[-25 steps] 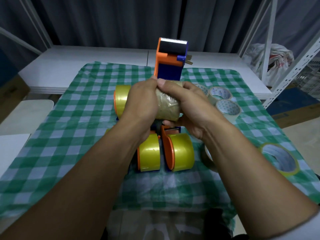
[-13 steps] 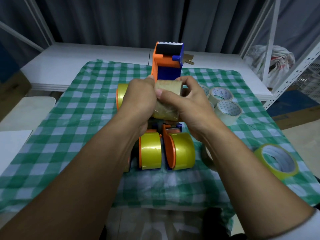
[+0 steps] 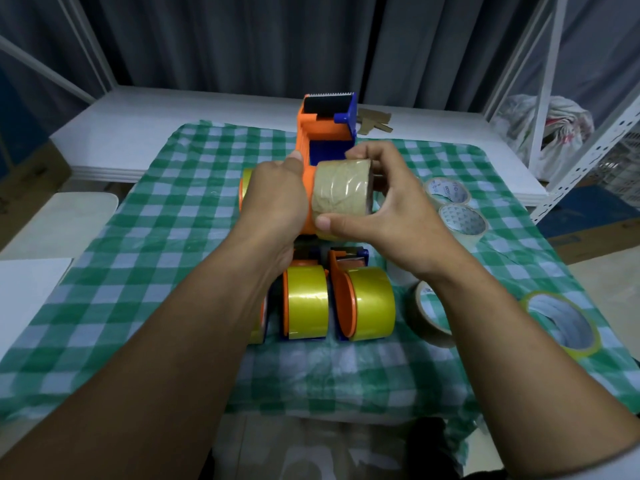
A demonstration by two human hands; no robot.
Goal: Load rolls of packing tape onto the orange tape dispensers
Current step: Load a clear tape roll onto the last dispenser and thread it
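- Left hand (image 3: pixel 277 206) grips the orange-and-blue plastic tape dispenser (image 3: pixel 323 133), raised above the green-checked desk (image 3: pixel 156 237).
- Right hand (image 3: pixel 391 216) pinches the brown packing-tape roll (image 3: pixel 341 192) against the dispenser's side.

Cloth (image 3: pixel 166 237): green-white check. Held dispenser (image 3: pixel 323 131): orange, blue, black pad. Held roll (image 3: pixel 341 192): tan-brown. Loaded rolls (image 3: pixel 306 301): glossy yellow on orange. Loose roll (image 3: pixel 562 323): yellow rim, white core. Curtain (image 3: pixel 277 39): dark grey.

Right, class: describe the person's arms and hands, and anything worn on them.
Both forearms are bare. The left hand and right hand show no gloves, rings or watch. A pale sleeve edge shows high on the right arm.
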